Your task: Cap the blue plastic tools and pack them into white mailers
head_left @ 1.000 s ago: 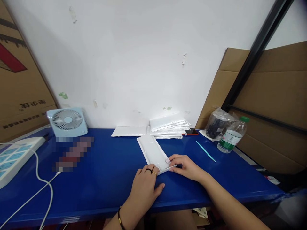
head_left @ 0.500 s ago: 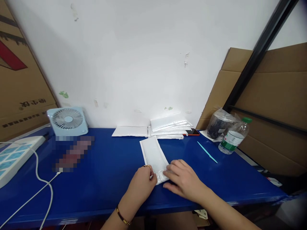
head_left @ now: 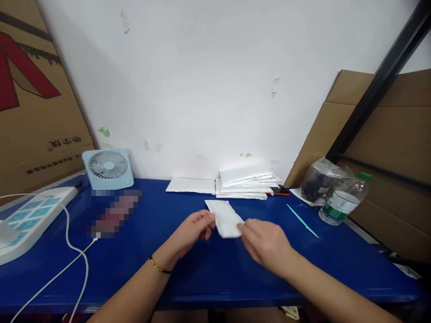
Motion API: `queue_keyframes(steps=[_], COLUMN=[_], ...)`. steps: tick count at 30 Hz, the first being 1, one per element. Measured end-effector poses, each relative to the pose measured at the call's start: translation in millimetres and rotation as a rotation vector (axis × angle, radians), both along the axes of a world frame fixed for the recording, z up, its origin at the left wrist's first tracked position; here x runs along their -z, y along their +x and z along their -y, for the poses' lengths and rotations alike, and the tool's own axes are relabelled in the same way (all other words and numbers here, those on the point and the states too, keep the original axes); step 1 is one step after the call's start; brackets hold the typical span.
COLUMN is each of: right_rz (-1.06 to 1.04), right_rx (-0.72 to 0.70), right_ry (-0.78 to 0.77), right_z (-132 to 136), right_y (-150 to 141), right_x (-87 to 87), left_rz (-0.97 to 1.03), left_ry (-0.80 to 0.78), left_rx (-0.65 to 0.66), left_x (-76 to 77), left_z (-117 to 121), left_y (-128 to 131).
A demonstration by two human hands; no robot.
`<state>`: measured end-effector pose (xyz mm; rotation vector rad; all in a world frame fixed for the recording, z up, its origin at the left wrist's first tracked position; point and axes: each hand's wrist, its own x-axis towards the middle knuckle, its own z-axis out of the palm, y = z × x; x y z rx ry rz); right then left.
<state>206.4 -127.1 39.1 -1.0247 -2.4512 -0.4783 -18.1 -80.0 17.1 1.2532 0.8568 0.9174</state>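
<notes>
A white padded envelope (head_left: 226, 219) is held between both hands over the middle of the blue table. My left hand (head_left: 195, 228) has its fingers curled, with thumb and fingertip closed at the envelope's left edge. At the near right corner, my right hand (head_left: 266, 240) pinches the envelope; some of its fingertips are hidden. The envelope's face is plain white and looks smooth. Just behind it lies a stack of similar white padded envelopes (head_left: 247, 184), and a flat white envelope (head_left: 191, 185) rests left of the stack.
To the right are a teal pen-like tool (head_left: 302, 220), a water bottle (head_left: 341, 202) and a bagged dark roll (head_left: 316, 181). A phone (head_left: 281, 191) sticks out beside the stack. Leftward stand a blue fan (head_left: 109, 168) and a power strip (head_left: 37, 224) with white cables (head_left: 69, 233).
The envelope's crinkled near end no longer shows, and the envelope looks shorter. My left hand has shifted to its left edge; my right hand now pinches the near right corner. The view has turned slightly left.
</notes>
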Motion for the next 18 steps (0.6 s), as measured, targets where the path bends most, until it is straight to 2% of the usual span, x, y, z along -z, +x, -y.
queue_keyframes(steps=[2, 4, 5, 7, 9, 11, 15, 18], right_rz=[-0.251, -0.544, -0.693, -0.96, -1.12, -1.147, -1.076, -0.975], right_rx=[0.057, 0.14, 0.161, 0.137, 0.125, 0.177, 0.294, 0.404], right_ry=[-0.12, -0.243, -0.353, -0.615, -0.771, -0.801, -0.777, -0.707], right_z=[-12, -34, -49, -84, -122, -157, -208, -231], right_y=[6, 8, 6, -7, -31, -59, -104, -107], right_x=[-31.0, -55.3, -62.4, -65.1, -54.1, -34.7, 3.7, 11.8], left_rz=[0.199, 0.34, 0.401, 0.5, 0.534, 0.546, 0.577, 0.583], left_ry=[0.0, -0.117, -0.186, -0.305, -0.346, -0.355, -0.37, -0.404], left_rx=[-0.233, -0.392, -0.486, -0.681, -0.788, -0.818, -0.733, -0.651], left_x=[-7.1, -9.2, -8.4, -3.4, 4.5, 13.1, 24.8, 26.4], left_z=[-17, -39, -51, -73, -90, -101, -114, -124], left_y=[-17, -35, -43, -55, -61, -63, -58, -55])
